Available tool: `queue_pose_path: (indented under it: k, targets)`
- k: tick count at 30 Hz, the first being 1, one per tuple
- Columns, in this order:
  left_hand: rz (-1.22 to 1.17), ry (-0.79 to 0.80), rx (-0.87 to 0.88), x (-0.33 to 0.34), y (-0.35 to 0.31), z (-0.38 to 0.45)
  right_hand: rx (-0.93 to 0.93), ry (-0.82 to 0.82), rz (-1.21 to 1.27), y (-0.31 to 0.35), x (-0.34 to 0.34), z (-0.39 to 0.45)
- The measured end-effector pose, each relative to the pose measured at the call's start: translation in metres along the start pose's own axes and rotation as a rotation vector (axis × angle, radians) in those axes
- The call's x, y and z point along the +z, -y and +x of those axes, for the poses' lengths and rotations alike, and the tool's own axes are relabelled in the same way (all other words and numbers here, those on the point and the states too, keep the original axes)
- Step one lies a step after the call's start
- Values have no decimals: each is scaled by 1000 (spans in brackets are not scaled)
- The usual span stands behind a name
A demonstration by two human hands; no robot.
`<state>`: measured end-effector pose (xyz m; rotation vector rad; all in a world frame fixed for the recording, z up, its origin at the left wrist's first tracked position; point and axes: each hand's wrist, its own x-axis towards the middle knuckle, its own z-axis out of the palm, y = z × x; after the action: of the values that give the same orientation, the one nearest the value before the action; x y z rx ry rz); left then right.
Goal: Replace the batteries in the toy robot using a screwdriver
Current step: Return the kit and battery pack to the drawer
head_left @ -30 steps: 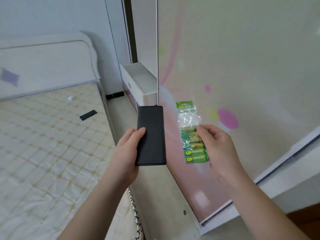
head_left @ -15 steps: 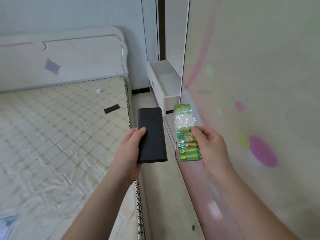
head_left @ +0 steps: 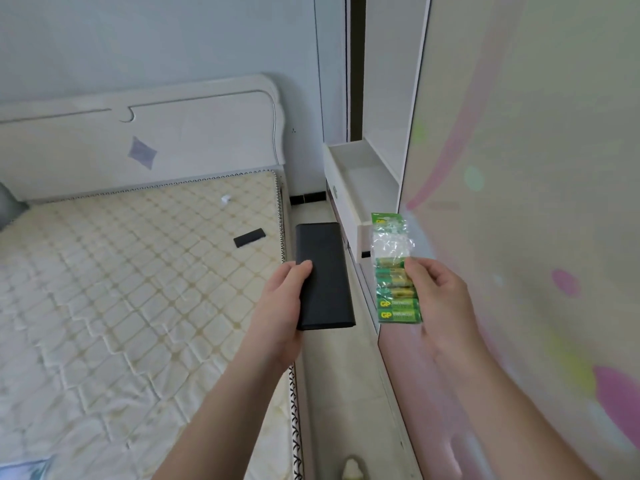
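A bare quilted mattress point(head_left: 121, 289) carries a small black rectangular piece point(head_left: 249, 237) beside an open white drawer point(head_left: 353, 181).

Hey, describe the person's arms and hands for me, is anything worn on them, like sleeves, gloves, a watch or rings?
Both forearms are bare as far as the frame shows, with no sleeve edge in view. The left hand and the right hand wear no gloves. No watch, bracelet or strap shows at either wrist, and no ring is visible on the fingers that can be seen. No markings or cables appear on the arms.
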<state>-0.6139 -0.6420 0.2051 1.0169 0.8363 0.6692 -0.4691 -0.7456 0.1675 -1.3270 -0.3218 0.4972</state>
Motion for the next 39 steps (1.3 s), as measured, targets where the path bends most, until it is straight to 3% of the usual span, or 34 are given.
queue_pose_path:
  k: [14, 39]
  targets:
    - [40, 54, 59, -8, -81, 216, -96, 43, -30, 25, 123, 188]
    - [143, 4, 22, 56, -144, 515, -100, -25, -37, 8, 233, 498]
